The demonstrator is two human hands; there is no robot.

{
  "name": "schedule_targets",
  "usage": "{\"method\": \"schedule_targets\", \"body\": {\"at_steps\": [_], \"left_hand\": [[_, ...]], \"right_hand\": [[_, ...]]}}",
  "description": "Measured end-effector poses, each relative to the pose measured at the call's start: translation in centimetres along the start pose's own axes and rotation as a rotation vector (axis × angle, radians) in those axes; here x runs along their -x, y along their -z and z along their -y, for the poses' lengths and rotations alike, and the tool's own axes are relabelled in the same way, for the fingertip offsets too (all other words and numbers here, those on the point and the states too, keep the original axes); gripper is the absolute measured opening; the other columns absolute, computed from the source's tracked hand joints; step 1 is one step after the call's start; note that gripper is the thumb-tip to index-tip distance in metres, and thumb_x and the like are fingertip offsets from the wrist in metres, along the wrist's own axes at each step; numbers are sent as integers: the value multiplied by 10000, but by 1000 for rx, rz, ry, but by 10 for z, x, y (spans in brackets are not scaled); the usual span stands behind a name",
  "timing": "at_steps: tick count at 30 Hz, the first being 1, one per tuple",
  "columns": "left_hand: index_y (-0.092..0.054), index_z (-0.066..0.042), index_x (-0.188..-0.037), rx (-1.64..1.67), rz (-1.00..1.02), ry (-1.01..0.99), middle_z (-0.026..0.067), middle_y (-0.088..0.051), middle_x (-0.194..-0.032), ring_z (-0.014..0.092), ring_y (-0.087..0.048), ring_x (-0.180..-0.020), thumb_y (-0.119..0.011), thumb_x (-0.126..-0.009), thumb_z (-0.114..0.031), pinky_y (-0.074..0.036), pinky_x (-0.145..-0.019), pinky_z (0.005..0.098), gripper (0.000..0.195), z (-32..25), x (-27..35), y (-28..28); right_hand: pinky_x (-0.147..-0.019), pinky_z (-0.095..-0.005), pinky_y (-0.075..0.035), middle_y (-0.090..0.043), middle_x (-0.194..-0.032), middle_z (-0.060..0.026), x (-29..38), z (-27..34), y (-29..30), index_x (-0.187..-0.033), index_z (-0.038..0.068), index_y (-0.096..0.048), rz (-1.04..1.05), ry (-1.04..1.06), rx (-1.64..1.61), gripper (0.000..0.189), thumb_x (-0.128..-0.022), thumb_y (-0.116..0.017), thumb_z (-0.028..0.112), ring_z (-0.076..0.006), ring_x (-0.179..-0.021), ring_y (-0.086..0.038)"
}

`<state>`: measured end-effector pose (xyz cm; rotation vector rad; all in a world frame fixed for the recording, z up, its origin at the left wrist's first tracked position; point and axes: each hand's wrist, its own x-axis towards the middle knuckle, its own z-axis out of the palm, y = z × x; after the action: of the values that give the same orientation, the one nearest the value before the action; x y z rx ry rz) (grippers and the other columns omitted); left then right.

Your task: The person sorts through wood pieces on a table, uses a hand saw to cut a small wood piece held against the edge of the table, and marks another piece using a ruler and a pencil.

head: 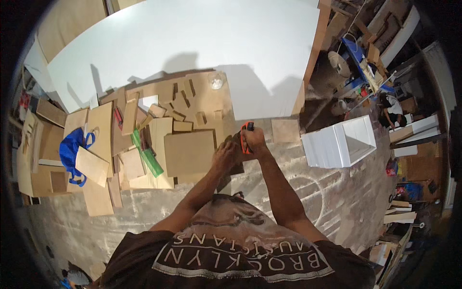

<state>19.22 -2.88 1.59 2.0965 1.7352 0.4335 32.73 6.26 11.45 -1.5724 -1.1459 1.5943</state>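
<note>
My right hand (pixel 257 138) is closed around the orange-and-black handle (pixel 245 146) of a tool that looks like a handsaw; its blade cannot be made out. Just left of it, my left hand (pixel 224 156) lies palm down at the shadowed right end of the wood pieces, fingers pointing forward. Whether those fingers grip an edge or only press is not clear. Beside the left hand is a square brown board (pixel 189 153). Beyond it, small wooden blocks (pixel 189 88) and a clear round container (pixel 216 80) rest on a larger wooden panel (pixel 225 103).
A large white panel (pixel 162 39) spans the far side. Leftward lie board offcuts, a green strip (pixel 151 162) and a blue bag (pixel 70 148). A white open box (pixel 325 148) stands right on the concrete floor (pixel 346 202). Another person (pixel 394 110) is low down at far right.
</note>
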Motion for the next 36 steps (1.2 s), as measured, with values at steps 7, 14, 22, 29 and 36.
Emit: {"method": "schedule_targets", "body": {"at_steps": [7, 14, 22, 29, 36], "left_hand": [[-551, -156, -1312, 25, -32, 22, 62, -553, -1260, 300, -495, -1262, -788, -721, -266, -492, -995, 438, 646, 2, 0, 6], [-542, -158, -1302, -24, -63, 11, 64, -553, -1249, 305, -503, -1237, -798, -715, -267, -493, -1002, 437, 649, 2, -1, 0], [-535, -125, -1309, -15, -76, -3, 90, -550, -1258, 323, -511, -1218, -745, -762, -263, -495, -1005, 438, 602, 5, 3, 9], [-527, -124, -1372, -36, -40, 5, 81, -528, -1303, 317, -490, -1247, -713, -790, -254, -480, -1018, 450, 624, 13, -1, -8], [-495, -142, -1418, -12, -72, -16, 80, -509, -1337, 313, -470, -1269, -742, -768, -282, -473, -1011, 453, 709, 11, 2, -13]], "right_hand": [[-424, -275, -392, -522, -604, 9, 4, 26, -3, -736, 51, -585, 77, 41, -3, 164, -897, -596, 86, -93, -460, -481], [-427, -279, -383, -513, -606, 15, 6, 35, -4, -735, 52, -590, 100, 14, 5, 158, -884, -616, 96, -92, -467, -469], [-430, -293, -378, -507, -604, 2, 4, 40, -11, -708, 53, -575, 106, -67, 15, 167, -859, -634, 91, -104, -467, -464], [-431, -283, -380, -498, -611, 12, 1, 34, -13, -713, 53, -565, 100, -50, 58, 159, -860, -621, 76, -92, -477, -462], [-432, -281, -385, -499, -621, 11, -4, 25, -3, -730, 47, -565, 71, -53, 56, 152, -877, -594, 71, -94, -479, -460]]}}
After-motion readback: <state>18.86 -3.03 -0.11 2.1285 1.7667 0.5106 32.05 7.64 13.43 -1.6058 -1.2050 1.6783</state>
